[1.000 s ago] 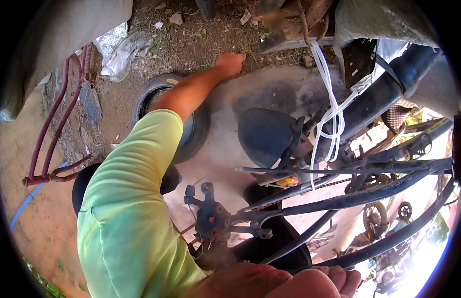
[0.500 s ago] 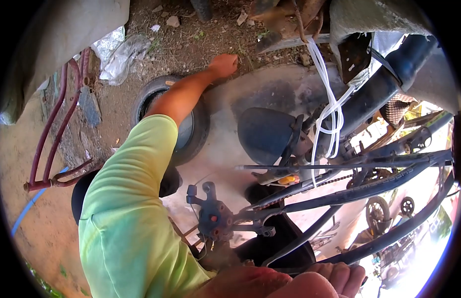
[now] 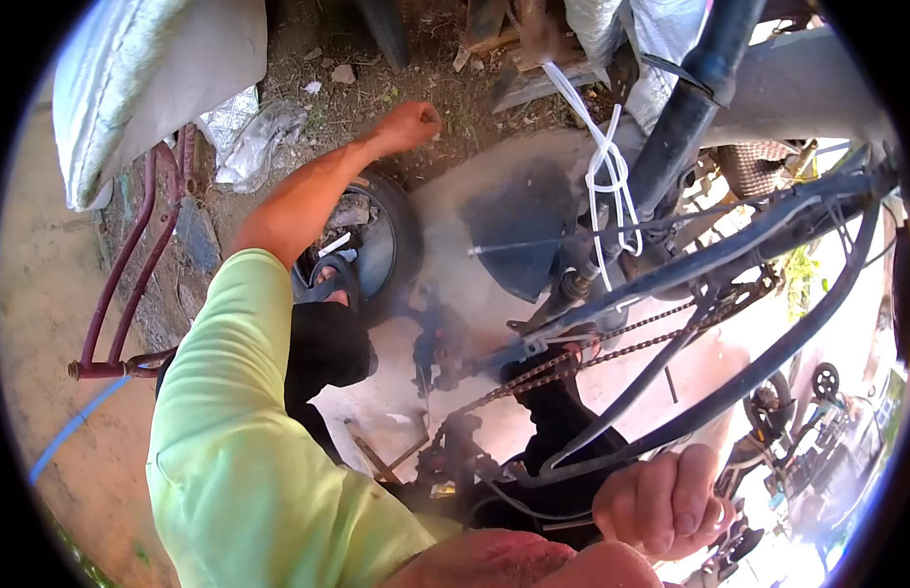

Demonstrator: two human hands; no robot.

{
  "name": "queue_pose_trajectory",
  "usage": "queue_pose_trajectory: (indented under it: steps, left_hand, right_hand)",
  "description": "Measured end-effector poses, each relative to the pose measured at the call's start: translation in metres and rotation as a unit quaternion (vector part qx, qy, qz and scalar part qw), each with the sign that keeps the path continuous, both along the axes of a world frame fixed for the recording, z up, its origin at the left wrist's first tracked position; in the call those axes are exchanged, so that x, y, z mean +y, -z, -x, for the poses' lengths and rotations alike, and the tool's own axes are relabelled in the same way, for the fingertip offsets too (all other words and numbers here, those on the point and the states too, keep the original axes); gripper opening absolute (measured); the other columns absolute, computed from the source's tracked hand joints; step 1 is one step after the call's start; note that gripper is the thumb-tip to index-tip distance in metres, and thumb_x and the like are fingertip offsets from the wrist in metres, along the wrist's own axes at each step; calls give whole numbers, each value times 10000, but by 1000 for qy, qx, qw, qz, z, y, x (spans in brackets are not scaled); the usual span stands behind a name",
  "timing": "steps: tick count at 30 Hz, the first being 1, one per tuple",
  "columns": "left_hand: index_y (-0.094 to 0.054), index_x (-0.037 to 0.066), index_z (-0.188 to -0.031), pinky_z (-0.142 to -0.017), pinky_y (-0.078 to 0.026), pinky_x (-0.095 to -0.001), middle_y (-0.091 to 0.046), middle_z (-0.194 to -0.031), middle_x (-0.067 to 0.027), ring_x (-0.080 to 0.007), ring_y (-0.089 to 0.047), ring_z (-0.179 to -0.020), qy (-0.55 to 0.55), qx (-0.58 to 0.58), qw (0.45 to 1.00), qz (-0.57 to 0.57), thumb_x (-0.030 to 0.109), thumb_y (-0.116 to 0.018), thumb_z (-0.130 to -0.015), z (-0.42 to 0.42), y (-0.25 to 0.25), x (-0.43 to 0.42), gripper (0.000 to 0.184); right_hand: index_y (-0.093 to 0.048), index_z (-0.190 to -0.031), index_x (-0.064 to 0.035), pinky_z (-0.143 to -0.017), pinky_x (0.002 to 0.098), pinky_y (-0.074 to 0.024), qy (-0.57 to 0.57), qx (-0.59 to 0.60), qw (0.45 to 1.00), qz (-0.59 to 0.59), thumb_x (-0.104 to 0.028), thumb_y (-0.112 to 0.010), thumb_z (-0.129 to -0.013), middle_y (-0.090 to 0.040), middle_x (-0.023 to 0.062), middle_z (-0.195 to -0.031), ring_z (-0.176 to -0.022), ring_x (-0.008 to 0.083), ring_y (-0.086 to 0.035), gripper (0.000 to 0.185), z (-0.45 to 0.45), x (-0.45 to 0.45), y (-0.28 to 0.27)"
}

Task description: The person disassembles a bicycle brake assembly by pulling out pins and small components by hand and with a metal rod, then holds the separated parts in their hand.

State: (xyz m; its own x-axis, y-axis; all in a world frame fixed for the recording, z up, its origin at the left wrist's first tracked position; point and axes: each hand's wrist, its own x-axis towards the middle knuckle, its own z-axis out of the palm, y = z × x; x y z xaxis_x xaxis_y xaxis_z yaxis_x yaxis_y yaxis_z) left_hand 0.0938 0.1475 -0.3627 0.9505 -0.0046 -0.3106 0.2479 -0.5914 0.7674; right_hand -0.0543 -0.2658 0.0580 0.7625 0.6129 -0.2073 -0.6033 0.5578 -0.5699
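My left hand [image 3: 408, 127] is stretched far out over the dirt, fingers curled in; I cannot make out anything in them. Below that arm lies a black tyre [image 3: 401, 235], with a sandalled foot [image 3: 332, 279] against its inner side. At lower right, my right hand [image 3: 661, 505] is closed, fingertips drawn together, beside the dark bicycle frame [image 3: 710, 397]. What it pinches, if anything, is too small to tell. A chain [image 3: 612, 358] runs along the frame. Near its lower end sits a blurred dark hub-like part [image 3: 455, 456]. White tubing [image 3: 609, 167] hangs knotted near a thick dark tube [image 3: 675, 147].
A dark red metal frame [image 3: 112, 284] stands at left, with a blue hose [image 3: 77, 431] near it. White sacking [image 3: 131, 88] hangs at upper left. Crumpled plastic [image 3: 254, 147] lies on the soil. More wheels and bicycle parts [image 3: 768, 402] are at right.
The bicycle frame has turned in view, showing more chain. My right hand has risen and its fingers now show more clearly. My left hand has shifted slightly left, and the sandalled foot has come into sight.
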Motion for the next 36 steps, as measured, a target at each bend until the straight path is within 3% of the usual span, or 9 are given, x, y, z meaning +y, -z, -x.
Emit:
queue_pose_trajectory:
  steps: [5, 7, 15, 18, 21, 26, 31, 33, 36]
  left_hand:
    - [-676, 19, -1000, -748, -527, -370, -701, -884, -92, -210, -661, -828, 68, -46, 995, -51, 247, -678, -860, 19, -122, 19, 268]
    - [-640, 12, -959, -636, -467, -307, -600, -737, -6, -105, -545, -691, 85, -86, 991, -62, 194, -677, -890, 42, -182, 17, 198]
    - [-634, 34, -945, -559, -344, -232, -495, -683, 70, -25, -419, -624, 43, -65, 997, 14, 94, -679, -899, 221, -425, -63, 88]
    - [-640, 38, -933, -526, -362, -251, -541, -647, 32, -50, -458, -570, 139, -89, 986, 31, 55, -685, -873, 288, -475, -107, 77]
    - [-654, 46, -938, -523, -447, -314, -600, -634, -64, -154, -572, -535, 217, -115, 969, 13, 46, -674, -855, 323, -464, -137, 85]
    - [-702, 73, -1002, -734, -548, -452, -708, -890, -162, -383, -683, -836, 220, -126, 966, -46, 121, -667, -833, 334, -458, -147, 179]
    - [-696, 35, -954, -604, -506, -322, -689, -771, -96, -198, -691, -723, 147, -168, 975, -15, 103, -733, -865, 324, -457, -149, 119]
    - [-692, 39, -949, -487, -403, -259, -599, -660, 2, -57, -526, -532, 24, -94, 995, 37, 161, -719, -931, 310, -454, -138, 126]
    - [-640, 64, -901, -431, -363, -232, -498, -613, 37, -41, -429, -473, -163, -7, 940, 301, 215, -727, -950, 285, -440, -119, 181]
  right_hand:
    - [-453, -888, -99, -490, 276, -343, -77, 124, 986, -76, -412, -435, -1079, -526, 62, -778, -540, 149, -420, 367, 32, 6, -11]
    - [-461, -895, -80, -502, 270, -344, -94, 162, 978, -91, -416, -445, -1069, -516, 67, -795, -542, 133, -414, 379, 52, 10, -10]
    - [-562, -960, -79, -487, 257, -291, -194, 200, 958, 63, -414, -462, -1040, -582, 86, -850, -569, 126, -414, 358, 123, 49, -5]
    - [-554, -986, -80, -472, 254, -271, -206, 200, 953, 95, -423, -411, -1067, -575, 82, -845, -567, 116, -421, 380, 141, 71, -6]
    - [-538, -997, -87, -465, 261, -258, -200, 181, 959, 83, -446, -378, -1077, -542, 59, -835, -566, 118, -419, 401, 156, 87, 13]
    - [-512, -984, -89, -464, 261, -258, -167, 184, 960, 131, -395, -355, -1095, -487, 31, -809, -571, 115, -409, 362, 161, 90, 27]
    - [-544, -946, -58, -462, 248, -282, -163, 118, 971, 132, -361, -438, -1076, -525, 44, -822, -572, 108, -432, 347, 148, 81, 34]
    - [-571, -944, -44, -462, 242, -293, -146, 91, 976, 135, -339, -486, -1062, -541, 47, -822, -570, 103, -441, 329, 140, 77, 34]
    - [-632, -985, -21, -462, 232, -304, -89, 75, 985, 124, -281, -575, -1031, -556, 38, -800, -565, 87, -444, 271, 119, 70, 28]
